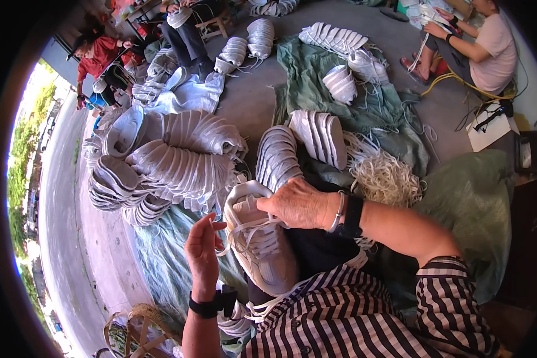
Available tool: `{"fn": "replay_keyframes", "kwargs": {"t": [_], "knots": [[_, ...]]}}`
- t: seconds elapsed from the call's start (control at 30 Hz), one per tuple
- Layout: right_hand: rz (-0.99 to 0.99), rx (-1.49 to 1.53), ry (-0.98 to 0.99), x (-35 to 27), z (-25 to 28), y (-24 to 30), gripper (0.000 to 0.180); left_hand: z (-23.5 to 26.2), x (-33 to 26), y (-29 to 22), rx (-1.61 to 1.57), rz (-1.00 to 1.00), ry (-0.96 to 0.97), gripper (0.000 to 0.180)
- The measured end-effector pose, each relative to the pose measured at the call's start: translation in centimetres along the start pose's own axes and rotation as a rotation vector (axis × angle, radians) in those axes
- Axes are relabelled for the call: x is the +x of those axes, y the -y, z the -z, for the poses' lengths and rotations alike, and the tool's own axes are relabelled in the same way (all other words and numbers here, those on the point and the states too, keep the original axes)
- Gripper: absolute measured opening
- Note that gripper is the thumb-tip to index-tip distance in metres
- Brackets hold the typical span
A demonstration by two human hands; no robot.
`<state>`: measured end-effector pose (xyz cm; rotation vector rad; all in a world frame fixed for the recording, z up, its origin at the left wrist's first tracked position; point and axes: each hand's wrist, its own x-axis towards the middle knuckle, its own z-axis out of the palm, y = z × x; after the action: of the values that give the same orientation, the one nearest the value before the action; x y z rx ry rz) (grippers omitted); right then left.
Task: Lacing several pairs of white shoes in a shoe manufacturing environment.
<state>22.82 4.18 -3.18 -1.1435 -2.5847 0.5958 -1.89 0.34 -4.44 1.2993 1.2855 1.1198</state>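
Note:
A white sneaker (pixel 261 256) rests on my lap with its toe toward me, its white laces (pixel 262 230) threaded across the front. My right hand (pixel 298 204) grips the shoe at its ankle opening, thumb near the tongue. Left of the shoe, my left hand (pixel 203 250) is raised with its fingertips pinched on what looks like a white lace end. One lace loop hangs between that hand and the shoe's side. The fingers of my right hand beyond the collar are partly hidden.
Rows of nested shoe uppers (pixel 182 167) lie ahead on the left, with another stack (pixel 277 158) ahead. A heap of white laces (pixel 388 179) is to the right. Green sheeting (pixel 465 209) covers floor there. A woven basket (pixel 140 328) stands lower left. Other people (pixel 489 48) sit further off.

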Motion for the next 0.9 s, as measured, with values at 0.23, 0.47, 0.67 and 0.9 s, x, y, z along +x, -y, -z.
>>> {"fn": "replay_keyframes", "kwargs": {"t": [0.23,0.47,0.67,0.9], "knots": [[-0.058,-0.087,0.126,2.1,-1.1,0.4,0.018,0.5,-0.9,0.8,0.030,0.215,0.180,0.011],[-0.171,0.415,-0.183,5.2,-1.8,-2.1,0.016,-0.2,-0.8,0.8,-0.053,0.100,0.021,0.014],[-0.476,0.611,-0.756,4.7,5.1,-8.3,0.026,-0.7,-0.4,0.7,-0.002,0.143,0.162,0.017],[-0.231,0.254,-0.009,-1.3,-0.4,-2.1,0.018,-0.2,-0.1,1.8,-0.048,0.189,0.178,0.021]]}}
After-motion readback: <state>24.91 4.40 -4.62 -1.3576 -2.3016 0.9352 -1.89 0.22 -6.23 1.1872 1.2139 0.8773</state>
